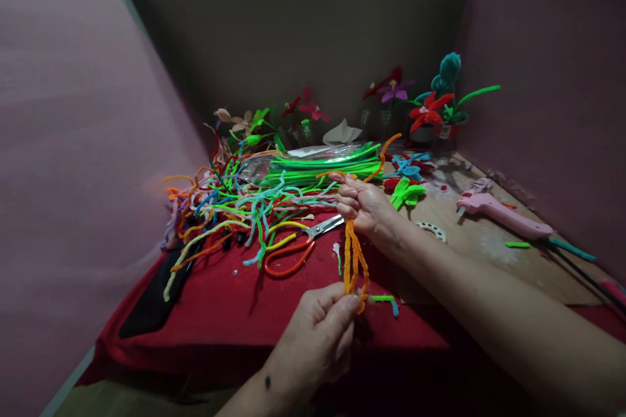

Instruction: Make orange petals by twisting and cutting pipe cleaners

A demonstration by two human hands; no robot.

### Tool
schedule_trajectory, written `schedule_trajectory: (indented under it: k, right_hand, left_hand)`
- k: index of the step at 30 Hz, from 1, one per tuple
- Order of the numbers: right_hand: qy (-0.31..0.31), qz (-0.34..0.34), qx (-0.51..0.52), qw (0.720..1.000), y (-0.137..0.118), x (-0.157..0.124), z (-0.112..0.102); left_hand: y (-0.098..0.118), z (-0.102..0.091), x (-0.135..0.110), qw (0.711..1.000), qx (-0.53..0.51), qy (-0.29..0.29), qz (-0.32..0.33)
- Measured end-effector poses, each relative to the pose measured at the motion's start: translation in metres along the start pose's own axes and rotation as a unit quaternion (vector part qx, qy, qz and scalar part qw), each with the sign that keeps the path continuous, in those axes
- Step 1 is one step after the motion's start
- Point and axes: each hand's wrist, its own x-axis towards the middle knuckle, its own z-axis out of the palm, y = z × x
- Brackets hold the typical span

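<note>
Orange pipe cleaners [355,257], bent into long loops, stretch between my two hands above the table's front part. My left hand [325,322] pinches their lower end between thumb and fingers. Higher up, my right hand [359,203] is closed round the upper part, and loose orange ends stick out above the fist. Scissors [291,247] with one yellow and one red handle lie just left of my right hand, blades partly behind it. A short green piece [382,298] and a small blue piece lie beyond my left hand.
Tangled coloured pipe cleaners [210,215] cover the table's left side; a green bundle [323,166] lies behind. A pink glue gun [503,214] rests on a board [482,267] at right, its cord trailing. Pipe-cleaner flowers [430,111] stand at the back. Walls flank the red-clothed table [220,319].
</note>
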Motion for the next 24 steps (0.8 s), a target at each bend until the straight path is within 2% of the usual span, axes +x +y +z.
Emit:
schedule_trajectory:
  k: [5,10,16,21,24]
  right_hand:
    - [-0.023,-0.013,-0.01,1.0,0.001,-0.001,-0.001]
    - [-0.074,0.004,-0.002,0.997,-0.003,0.003,-0.007]
    - [-0.076,0.009,0.024,0.997,-0.011,0.008,-0.014]
    - [-0.077,0.002,0.027,0.997,-0.014,0.01,-0.015]
    - [-0.086,-0.003,0.021,0.996,-0.015,0.01,-0.016]
  left_hand:
    - [-0.008,0.003,0.006,0.996,-0.084,-0.017,0.012]
    - [-0.011,-0.008,0.009,0.997,-0.073,0.014,0.021]
    - [0.003,-0.019,0.005,0.994,0.016,0.089,0.057]
    - [0.013,-0.019,-0.003,0.97,0.129,0.185,0.094]
    - [0.011,-0.022,-0.006,0.963,0.17,0.185,0.096]
